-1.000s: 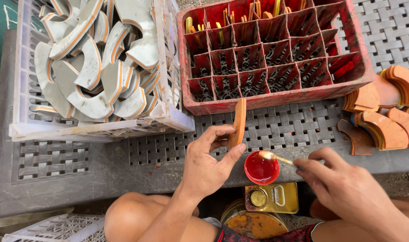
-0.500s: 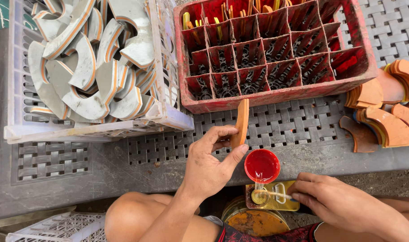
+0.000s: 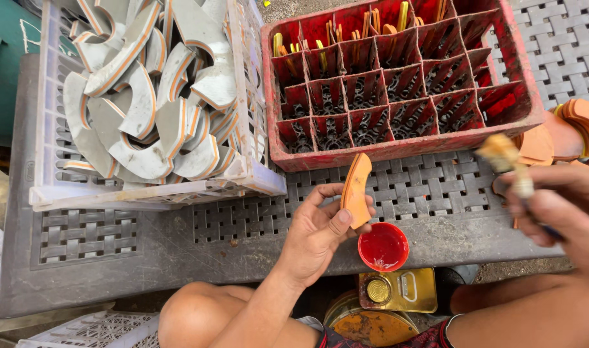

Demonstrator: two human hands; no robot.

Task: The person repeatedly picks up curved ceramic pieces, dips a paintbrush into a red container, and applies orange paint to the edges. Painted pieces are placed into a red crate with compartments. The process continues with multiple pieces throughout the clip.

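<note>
My left hand (image 3: 320, 232) grips a curved orange rubber piece (image 3: 357, 189), held upright between thumb and fingers above the grey slatted table (image 3: 114, 238). A small red cup of glue or paint (image 3: 383, 247) sits just right of that hand at the table's front edge. At the right edge of view, raised and blurred, my right hand (image 3: 555, 200) holds a small brush (image 3: 510, 161) with a yellowish tip.
A red divided crate (image 3: 404, 84) with yellow and orange pieces in its far cells stands behind. A white basket (image 3: 152, 180) of grey curved sole pieces is at left. Orange pieces (image 3: 581, 122) are stacked at right. Yellow tins (image 3: 397, 290) sit below the table.
My right hand has lifted the brush from the tin below the table up and to the right. The left hand keeps the orange piece in about the same place.
</note>
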